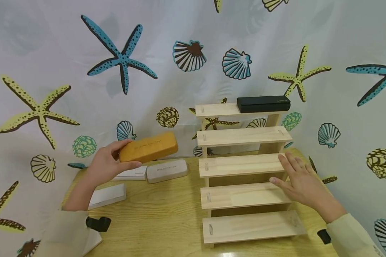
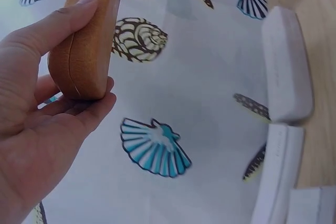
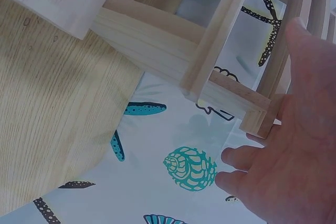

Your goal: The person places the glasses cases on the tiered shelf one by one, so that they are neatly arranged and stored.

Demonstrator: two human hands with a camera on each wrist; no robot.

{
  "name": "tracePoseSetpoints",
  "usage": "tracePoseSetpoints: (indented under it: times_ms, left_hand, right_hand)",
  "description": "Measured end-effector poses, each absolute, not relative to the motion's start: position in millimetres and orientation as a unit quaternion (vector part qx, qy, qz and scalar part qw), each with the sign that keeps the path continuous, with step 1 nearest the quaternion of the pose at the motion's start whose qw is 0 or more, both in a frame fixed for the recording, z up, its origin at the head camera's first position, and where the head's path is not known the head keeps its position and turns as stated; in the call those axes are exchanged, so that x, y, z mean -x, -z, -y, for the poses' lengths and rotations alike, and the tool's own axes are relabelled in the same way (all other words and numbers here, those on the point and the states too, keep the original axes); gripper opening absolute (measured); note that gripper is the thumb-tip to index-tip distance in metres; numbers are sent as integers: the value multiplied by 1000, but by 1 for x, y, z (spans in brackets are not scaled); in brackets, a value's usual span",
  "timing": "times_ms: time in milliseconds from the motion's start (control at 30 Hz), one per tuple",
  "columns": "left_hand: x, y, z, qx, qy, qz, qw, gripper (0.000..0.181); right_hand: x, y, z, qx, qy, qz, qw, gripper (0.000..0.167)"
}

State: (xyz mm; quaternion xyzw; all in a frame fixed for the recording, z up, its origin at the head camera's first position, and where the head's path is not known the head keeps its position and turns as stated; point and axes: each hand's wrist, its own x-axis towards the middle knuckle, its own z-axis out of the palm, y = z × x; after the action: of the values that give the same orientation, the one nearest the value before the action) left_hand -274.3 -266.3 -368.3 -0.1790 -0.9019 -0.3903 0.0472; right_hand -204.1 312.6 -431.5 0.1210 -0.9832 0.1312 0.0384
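An orange-brown case (image 1: 149, 146) is held in the air by my left hand (image 1: 104, 164), thumb on one side and fingers on the other; the left wrist view shows the same grip on the case (image 2: 86, 35). My right hand (image 1: 300, 178) rests at the right end of the middle shelf of a light wooden rack (image 1: 244, 165). In the right wrist view the fingers of that hand (image 3: 294, 145) touch the end of a shelf board. A black case (image 1: 263, 104) lies on the top shelf at its right; the four lower shelves bear nothing.
Behind the left hand, a greyish-white case (image 1: 167, 171) and a flat white box (image 1: 130, 174) lie at the table's back edge. Another white box (image 1: 107, 196) lies nearer, and part of a white object (image 1: 92, 242) shows by the left sleeve. A patterned curtain (image 1: 212, 21) hangs behind.
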Motion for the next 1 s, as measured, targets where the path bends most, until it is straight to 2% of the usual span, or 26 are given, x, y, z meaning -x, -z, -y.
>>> tracePoseSetpoints:
  times_ms: [233,567,1000]
  left_hand:
    - [291,336,242,188,393,898,56,77]
    - [313,302,211,211,396,892,55,76]
    - [334,275,170,205,385,899,38,68]
  right_hand:
    - [203,429,-311,-106,-135,985,26,92]
    - [204,428,-311,-104,-108,988,38,93]
    - [204,428,-309,-98,-125,987,24,95]
